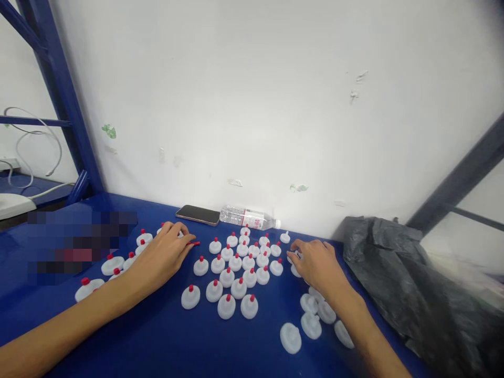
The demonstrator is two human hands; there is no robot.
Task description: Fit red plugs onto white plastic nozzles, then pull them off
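Observation:
Several white round caps with red tips (235, 273) stand in a tight cluster in the middle of the blue table (165, 336). My left hand (163, 257) rests palm down left of the cluster, its fingertips pinching a small red piece (196, 243). My right hand (315, 262) lies to the right of the cluster, fingers curled over a white cap (293, 257). Plain white caps without red tips (311, 324) lie beside my right forearm. More red-tipped caps (112, 264) are scattered under and beside my left wrist.
A phone (198, 214) and a clear water bottle (249, 218) lie against the white wall at the back. A crumpled black plastic bag (397, 278) fills the right side. Blue frame posts stand at left and right; white cables hang at far left.

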